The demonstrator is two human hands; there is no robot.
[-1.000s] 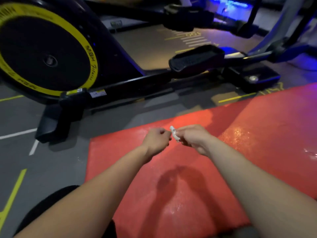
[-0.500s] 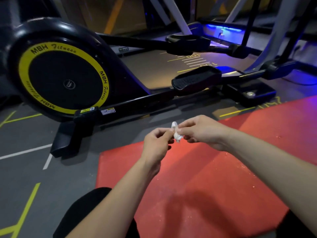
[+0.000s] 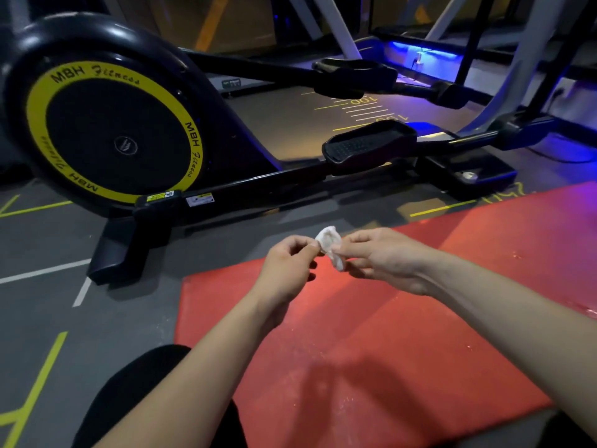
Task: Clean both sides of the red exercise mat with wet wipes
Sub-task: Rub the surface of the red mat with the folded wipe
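Beside the black elliptical trainer [image 3: 135, 137] on the gym floor, we hold a small crumpled wet wipe [image 3: 329, 245] over the far edge of the red exercise mat [image 3: 371, 334], our left hand [image 3: 287, 266] pinching its left side and our right hand [image 3: 384, 260] pinching its right. We judge the cleaning unfinished: pale specks dot the near surface and a wet sheen shows at far right. The mat's underside is hidden and its right end is cut off.
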